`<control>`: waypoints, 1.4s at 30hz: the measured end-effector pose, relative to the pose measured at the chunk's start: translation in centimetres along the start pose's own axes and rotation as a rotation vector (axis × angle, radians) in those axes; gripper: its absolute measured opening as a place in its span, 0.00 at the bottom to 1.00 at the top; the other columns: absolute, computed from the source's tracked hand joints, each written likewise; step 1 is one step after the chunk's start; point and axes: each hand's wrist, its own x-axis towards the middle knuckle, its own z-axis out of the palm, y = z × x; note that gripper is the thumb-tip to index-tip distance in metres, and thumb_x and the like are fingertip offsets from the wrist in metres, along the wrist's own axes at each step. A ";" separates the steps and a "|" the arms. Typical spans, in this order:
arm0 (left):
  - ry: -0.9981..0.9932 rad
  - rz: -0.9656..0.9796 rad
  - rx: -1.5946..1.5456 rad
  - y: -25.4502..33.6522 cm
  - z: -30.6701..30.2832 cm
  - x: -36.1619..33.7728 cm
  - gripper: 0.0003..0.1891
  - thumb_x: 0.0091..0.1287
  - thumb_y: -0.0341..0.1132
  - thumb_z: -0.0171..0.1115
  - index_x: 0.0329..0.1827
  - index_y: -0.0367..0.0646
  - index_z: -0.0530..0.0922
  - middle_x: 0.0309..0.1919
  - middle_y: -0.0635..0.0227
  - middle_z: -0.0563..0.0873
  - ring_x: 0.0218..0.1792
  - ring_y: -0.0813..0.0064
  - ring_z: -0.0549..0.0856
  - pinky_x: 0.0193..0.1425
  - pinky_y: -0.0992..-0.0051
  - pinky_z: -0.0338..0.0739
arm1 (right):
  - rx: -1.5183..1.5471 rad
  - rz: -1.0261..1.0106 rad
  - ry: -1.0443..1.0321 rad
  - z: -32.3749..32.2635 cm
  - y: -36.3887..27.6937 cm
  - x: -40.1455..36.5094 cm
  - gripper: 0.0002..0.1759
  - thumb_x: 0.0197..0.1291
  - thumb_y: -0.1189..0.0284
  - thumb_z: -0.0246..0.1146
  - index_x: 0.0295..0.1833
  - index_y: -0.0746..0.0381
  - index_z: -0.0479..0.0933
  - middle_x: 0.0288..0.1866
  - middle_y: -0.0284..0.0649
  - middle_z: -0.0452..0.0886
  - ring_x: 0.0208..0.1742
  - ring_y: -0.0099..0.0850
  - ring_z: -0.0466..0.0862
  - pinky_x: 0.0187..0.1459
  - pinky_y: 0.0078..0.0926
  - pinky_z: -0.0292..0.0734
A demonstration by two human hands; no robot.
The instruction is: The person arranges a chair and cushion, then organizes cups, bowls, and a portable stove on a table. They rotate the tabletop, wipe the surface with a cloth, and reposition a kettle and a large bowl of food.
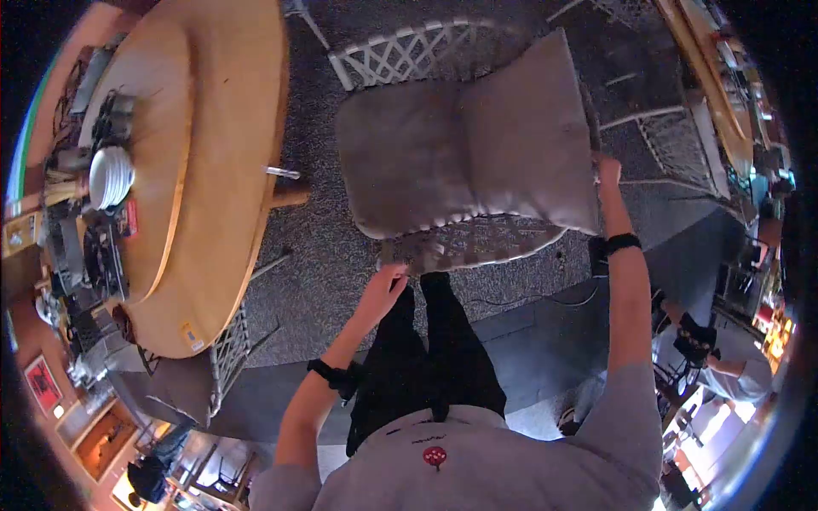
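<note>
A chair (409, 162) with brown-grey cushions and pale woven sides stands in front of me. At the chair's near armrest, my left hand (388, 288) has its fingers closed round the front end of the woven edge. My right hand (607, 169) grips the top edge of the chair's backrest at the right, with part of the fingers hidden behind it. Black bands circle both wrists. The seat side of the chair faces a round wooden table (234, 170) on the left.
White stacked plates (111, 178) and dark items lie on the table's raised round part. Another woven chair (228, 353) is at the table's near side. More chairs (682, 145) stand at the right. A cable (554, 300) crosses the floor. A person (737, 366) is at the lower right.
</note>
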 end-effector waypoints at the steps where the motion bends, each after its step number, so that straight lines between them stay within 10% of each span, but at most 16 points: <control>1: -0.014 -0.031 0.005 -0.8 0.2 0.6 0.14 0.61 0.34 0.55 0.49 0.39 0.71 0.42 0.57 0.78 0.45 0.62 0.78 0.43 0.68 0.74 | -0.170 -0.161 0.021 -0.3 0.7 -0.1 0.18 0.53 0.61 0.56 0.30 0.68 0.78 0.25 0.40 0.80 0.24 0.35 0.79 0.27 0.33 0.72; 4: -0.028 -0.084 0.051 -2.6 0.8 2.5 0.16 0.61 0.35 0.55 0.51 0.40 0.70 0.46 0.57 0.76 0.47 0.61 0.78 0.45 0.68 0.75 | 0.870 0.321 0.214 -5.6 -0.9 -2.7 0.20 0.55 0.59 0.55 0.45 0.63 0.74 0.41 0.44 0.79 0.42 0.35 0.78 0.44 0.29 0.70; 6: 0.015 -0.048 0.114 -2.9 0.8 5.1 0.18 0.61 0.35 0.55 0.54 0.41 0.68 0.51 0.56 0.73 0.49 0.61 0.76 0.48 0.68 0.74 | 1.010 0.445 0.403 -10.4 -5.4 -5.2 0.24 0.55 0.58 0.55 0.55 0.59 0.70 0.50 0.46 0.75 0.52 0.35 0.74 0.52 0.26 0.67; 12: -0.121 0.372 0.684 -8.8 5.2 15.2 0.31 0.57 0.37 0.57 0.63 0.42 0.58 0.62 0.62 0.63 0.60 0.63 0.66 0.62 0.66 0.62 | -0.179 -0.143 0.226 -10.6 -9.5 -13.3 0.38 0.48 0.53 0.62 0.65 0.44 0.57 0.64 0.47 0.59 0.60 0.45 0.66 0.57 0.36 0.64; 18: -0.233 0.613 0.695 -11.5 12.8 21.6 0.35 0.56 0.43 0.58 0.65 0.42 0.55 0.65 0.65 0.58 0.64 0.65 0.60 0.64 0.63 0.57 | -0.068 -0.020 0.264 -7.5 -8.6 -12.6 0.37 0.45 0.50 0.62 0.64 0.39 0.59 0.63 0.48 0.59 0.59 0.49 0.66 0.51 0.45 0.70; 23: 0.077 -0.016 0.524 -20.3 9.1 20.0 0.36 0.59 0.46 0.54 0.67 0.43 0.51 0.67 0.67 0.55 0.67 0.69 0.54 0.68 0.61 0.48 | -0.057 -0.062 0.296 -7.5 -8.7 -12.5 0.37 0.45 0.50 0.62 0.63 0.40 0.59 0.62 0.49 0.60 0.59 0.49 0.66 0.52 0.43 0.69; 26: 0.283 -0.524 1.150 -25.0 4.3 14.1 0.34 0.63 0.46 0.50 0.67 0.40 0.49 0.67 0.62 0.54 0.67 0.67 0.52 0.68 0.61 0.43 | -0.056 -0.073 0.338 -7.5 -8.9 -12.4 0.37 0.45 0.50 0.62 0.63 0.40 0.60 0.62 0.49 0.61 0.59 0.49 0.65 0.54 0.44 0.67; 30: 0.478 -0.601 0.996 -25.6 0.7 8.9 0.32 0.65 0.46 0.47 0.66 0.35 0.50 0.66 0.57 0.55 0.67 0.62 0.52 0.69 0.62 0.42 | -0.045 -0.101 0.372 -7.2 -8.9 -12.3 0.37 0.45 0.50 0.62 0.63 0.41 0.60 0.61 0.48 0.61 0.59 0.48 0.65 0.55 0.44 0.65; 37: 0.103 0.354 0.841 -12.8 7.7 21.3 0.27 0.59 0.38 0.55 0.61 0.41 0.62 0.60 0.55 0.65 0.60 0.54 0.63 0.63 0.61 0.57 | -0.078 -0.083 0.358 -6.7 -8.4 -12.6 0.38 0.43 0.50 0.64 0.62 0.44 0.62 0.59 0.46 0.64 0.57 0.46 0.68 0.52 0.41 0.70; 42: -0.048 0.327 0.518 -16.3 7.3 23.3 0.24 0.60 0.39 0.53 0.59 0.41 0.64 0.59 0.57 0.66 0.59 0.56 0.65 0.62 0.61 0.59 | -0.156 -0.065 0.392 -5.6 -7.6 -13.3 0.37 0.42 0.48 0.64 0.59 0.50 0.67 0.53 0.46 0.71 0.49 0.43 0.74 0.43 0.36 0.74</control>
